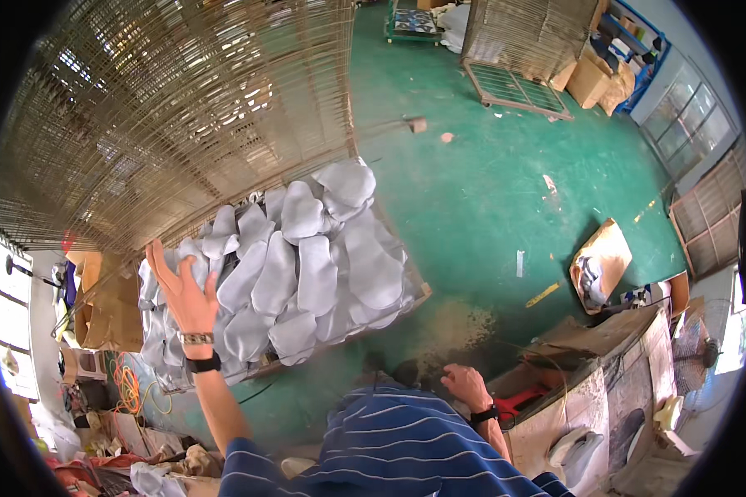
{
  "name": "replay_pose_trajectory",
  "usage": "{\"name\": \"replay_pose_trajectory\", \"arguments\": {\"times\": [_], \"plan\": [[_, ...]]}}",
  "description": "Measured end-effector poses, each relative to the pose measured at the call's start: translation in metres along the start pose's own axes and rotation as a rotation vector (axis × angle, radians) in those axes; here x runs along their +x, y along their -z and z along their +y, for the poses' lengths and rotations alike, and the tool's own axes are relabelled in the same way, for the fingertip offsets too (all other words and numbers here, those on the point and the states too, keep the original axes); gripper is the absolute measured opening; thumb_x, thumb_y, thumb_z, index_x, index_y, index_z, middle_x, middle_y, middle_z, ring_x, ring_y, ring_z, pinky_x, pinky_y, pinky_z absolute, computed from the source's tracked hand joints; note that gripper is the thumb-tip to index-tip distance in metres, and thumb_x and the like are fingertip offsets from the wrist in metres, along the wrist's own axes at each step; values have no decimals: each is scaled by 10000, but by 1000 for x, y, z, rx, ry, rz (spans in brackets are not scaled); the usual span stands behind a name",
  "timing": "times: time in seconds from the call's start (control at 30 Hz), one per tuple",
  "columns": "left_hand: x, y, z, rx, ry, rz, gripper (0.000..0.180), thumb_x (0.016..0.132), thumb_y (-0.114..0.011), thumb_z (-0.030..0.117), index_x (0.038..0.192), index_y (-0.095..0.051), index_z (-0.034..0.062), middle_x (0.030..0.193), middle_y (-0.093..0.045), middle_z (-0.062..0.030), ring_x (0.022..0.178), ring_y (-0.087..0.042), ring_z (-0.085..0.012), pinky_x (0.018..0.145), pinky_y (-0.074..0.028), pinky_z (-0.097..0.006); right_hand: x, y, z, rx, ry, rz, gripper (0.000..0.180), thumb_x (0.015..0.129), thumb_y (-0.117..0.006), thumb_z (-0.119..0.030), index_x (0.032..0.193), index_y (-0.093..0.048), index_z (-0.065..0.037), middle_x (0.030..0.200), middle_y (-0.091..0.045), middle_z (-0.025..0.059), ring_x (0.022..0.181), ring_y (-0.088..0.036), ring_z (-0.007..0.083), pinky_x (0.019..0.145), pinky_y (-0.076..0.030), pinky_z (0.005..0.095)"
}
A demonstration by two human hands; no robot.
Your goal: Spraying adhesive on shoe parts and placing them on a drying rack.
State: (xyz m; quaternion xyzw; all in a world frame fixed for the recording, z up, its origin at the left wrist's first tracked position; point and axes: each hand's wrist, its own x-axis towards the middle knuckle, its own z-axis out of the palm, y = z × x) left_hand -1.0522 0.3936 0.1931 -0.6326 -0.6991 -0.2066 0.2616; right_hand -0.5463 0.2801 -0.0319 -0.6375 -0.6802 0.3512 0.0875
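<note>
Dozens of pale grey foam shoe insoles (pixel 298 265) are laid out overlapping each other on a flat wire-mesh rack with a wooden frame (pixel 419 291), and that's pretty much the centre of the view. The left hand (pixel 182 286) is stretched up onto the near-left end of the pile, fingers (pixel 159 258) spread wide and flat, palm resting against the insoles there, not gripping any single one as far as I can see. There's a beaded bracelet and a dark watch band (pixel 201 363) on that wrist. The right hand (pixel 464 385) is down low, well apart from the rack, knuckles up and fingers curled over near the edge of a dusty grey workbench (pixel 588 398); can't tell if it actually has anything in it. Just beside it sits something red (pixel 522 399), partly hidden. A big stack of empty woven wire racks (pixel 182 116) leans behind the insole pile, and more of them stand at the far end of the green painted floor (pixel 489 190). An open brown cardboard box (pixel 601 263) lies on the floor to the right. A blue striped shirt (pixel 406 447) fills the bottom.
</note>
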Motion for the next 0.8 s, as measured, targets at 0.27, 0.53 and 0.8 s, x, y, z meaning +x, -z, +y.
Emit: {"name": "replay_pose_trajectory", "arguments": {"times": [0.27,0.53,0.8], "plan": [[-66,-28,32,-110,148,28,350,842,-716,102,1122,-541,-13,1547,-200,-284,1440,-161,-529,1022,-437,-554,-6,-8,-27,34,-30,61,271,824,-640,-237,1004,-689,-41,852,-706,175,819,-678,379,733,-541,476],[-137,-37,58,-64,170,-65,301,886,-650,99,1151,-542,4,1555,-186,-303,1446,-151,-539,1076,-354,-608,-17,-32,-25,44,-141,-39,306,843,-585,-248,1050,-699,-53,969,-705,196,905,-669,397,807,-533,479],[-203,-47,94,-107,372,-336,366,775,-661,53,1112,-532,-8,1572,-193,-265,1468,-155,-489,1154,-230,-639,10,-2,15,66,-40,-44,332,843,-647,-281,1081,-688,-53,913,-707,222,882,-680,391,806,-544,468]]}}
